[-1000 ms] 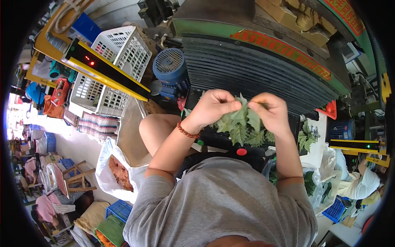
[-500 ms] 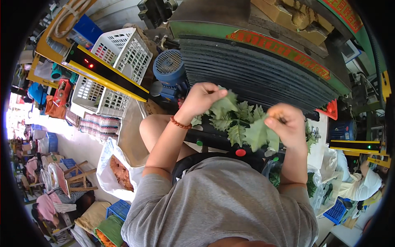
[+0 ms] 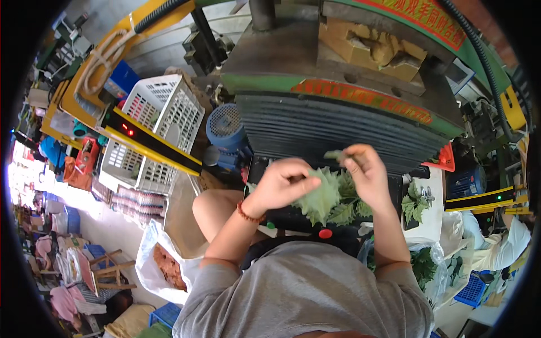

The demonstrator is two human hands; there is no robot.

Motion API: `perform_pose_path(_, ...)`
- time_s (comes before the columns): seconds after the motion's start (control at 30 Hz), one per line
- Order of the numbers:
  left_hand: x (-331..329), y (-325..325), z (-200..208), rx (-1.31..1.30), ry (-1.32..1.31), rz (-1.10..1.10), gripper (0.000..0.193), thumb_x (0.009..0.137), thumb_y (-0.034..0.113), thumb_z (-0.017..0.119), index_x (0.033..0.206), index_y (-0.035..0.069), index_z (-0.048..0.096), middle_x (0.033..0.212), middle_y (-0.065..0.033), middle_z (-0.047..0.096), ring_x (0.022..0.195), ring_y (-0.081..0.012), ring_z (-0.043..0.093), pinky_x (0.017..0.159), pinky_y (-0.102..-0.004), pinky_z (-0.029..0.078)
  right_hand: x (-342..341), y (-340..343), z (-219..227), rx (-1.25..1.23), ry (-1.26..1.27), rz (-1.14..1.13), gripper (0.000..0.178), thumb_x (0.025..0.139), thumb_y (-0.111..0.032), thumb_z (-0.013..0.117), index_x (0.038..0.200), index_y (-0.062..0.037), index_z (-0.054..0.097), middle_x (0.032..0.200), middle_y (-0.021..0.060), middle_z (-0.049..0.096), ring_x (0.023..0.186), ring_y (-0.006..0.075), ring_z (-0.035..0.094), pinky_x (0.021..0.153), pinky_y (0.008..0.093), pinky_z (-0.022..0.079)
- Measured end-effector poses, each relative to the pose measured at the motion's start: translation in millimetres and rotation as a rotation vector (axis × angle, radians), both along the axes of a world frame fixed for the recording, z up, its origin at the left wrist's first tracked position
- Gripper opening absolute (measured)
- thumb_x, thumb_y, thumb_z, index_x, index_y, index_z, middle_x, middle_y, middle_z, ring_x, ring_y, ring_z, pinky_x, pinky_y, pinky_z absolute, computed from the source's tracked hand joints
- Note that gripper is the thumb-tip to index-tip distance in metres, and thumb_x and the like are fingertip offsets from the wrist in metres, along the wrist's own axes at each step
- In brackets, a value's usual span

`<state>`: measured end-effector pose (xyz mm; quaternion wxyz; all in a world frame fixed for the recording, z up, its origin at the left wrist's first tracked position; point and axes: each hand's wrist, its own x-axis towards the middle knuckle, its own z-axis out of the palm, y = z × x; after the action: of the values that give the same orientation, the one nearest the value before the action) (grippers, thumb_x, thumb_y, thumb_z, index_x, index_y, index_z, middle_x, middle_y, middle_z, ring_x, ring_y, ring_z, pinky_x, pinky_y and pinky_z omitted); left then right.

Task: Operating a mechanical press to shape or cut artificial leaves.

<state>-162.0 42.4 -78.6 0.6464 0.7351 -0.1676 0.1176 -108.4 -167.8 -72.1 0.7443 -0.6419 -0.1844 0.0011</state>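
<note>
Between the fingers of my left hand [image 3: 284, 186] is a pale green lobed leaf [image 3: 320, 201], its blade spreading to the right of the thumb. My right hand [image 3: 367, 176] is raised a little higher and pinches a small green leaf piece [image 3: 333, 154], seen nearly edge-on. Below both hands, more jagged leaves [image 3: 345, 214] rest over the black work surface in front of me; they partly hide each other. A red button [image 3: 325, 233] and a green button [image 3: 270, 225] show on the near edge of that surface.
A machine with black ribbed bellows [image 3: 338, 129] rises ahead. Yellow-black sensor bars flank me, one on the left [image 3: 152, 143], one on the right [image 3: 479, 200]. White crates [image 3: 160, 112] stand left, beside a blue motor [image 3: 225, 127]. More leaves [image 3: 416, 205] lie on the white right-hand side.
My right hand has risen and moved left, now pinching a small leaf piece. The left hand has moved lower and slightly right with a leaf. The head view has tilted up.
</note>
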Motion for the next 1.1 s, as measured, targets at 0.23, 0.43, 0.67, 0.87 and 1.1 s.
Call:
perform_pose_path(0.23,15,6,-1,0.123,0.193,0.159,0.018,0.084,0.008,0.067,0.07,0.002,0.057,0.062,0.002,0.046,0.053,-0.0077,0.036,0.048,-0.0216,0.03,-7,-27,27,-0.065,0.002,0.341,0.013,0.083,0.003,0.062,0.096,0.0024,0.065,0.08,0.0069,0.061,0.065,0.0115,0.057,0.056,0.019,0.044)
perform_pose_path(0.43,28,2,-4,0.197,0.104,0.094,0.019,0.083,0.012,0.068,0.071,0.002,0.057,0.063,0.0006,0.049,0.051,-0.0091,0.037,0.047,-0.0233,0.03,6,-20,38,-0.166,-0.029,0.139,0.009,0.081,0.004,0.064,0.089,0.0008,0.069,0.075,0.0061,0.061,0.061,0.0111,0.053,0.055,0.0197,0.042)
perform_pose_path(0.67,50,2,7,0.082,0.175,0.057,0.02,0.084,0.013,0.067,0.071,0.002,0.057,0.064,0.0009,0.048,0.052,-0.0087,0.035,0.048,-0.0229,0.03,59,-18,73,-0.437,-0.653,0.01,0.011,0.078,-0.001,0.066,0.089,-0.0012,0.069,0.08,0.0059,0.062,0.068,0.0144,0.05,0.064,0.0244,0.039)
perform_pose_path(0.87,66,11,-2,0.016,0.205,0.057,0.019,0.085,0.011,0.066,0.071,0.002,0.057,0.064,0.0015,0.047,0.053,-0.0084,0.035,0.049,-0.0226,0.03,168,11,70,-0.728,-0.44,-0.266,0.017,0.087,-0.015,0.061,0.096,-0.0011,0.065,0.092,0.0044,0.063,0.078,0.0179,0.054,0.07,0.0303,0.043)
perform_pose_path(1.1,88,14,-9,-0.066,0.189,0.108,0.02,0.086,0.009,0.066,0.07,0.005,0.055,0.061,0.0057,0.04,0.053,-0.0051,0.031,0.049,-0.0193,0.028,268,59,87,-0.887,-0.38,-0.126,0.031,0.091,-0.031,0.055,0.104,-0.0049,0.064,0.107,0.0038,0.061,0.091,0.0192,0.054,0.079,0.0315,0.043)
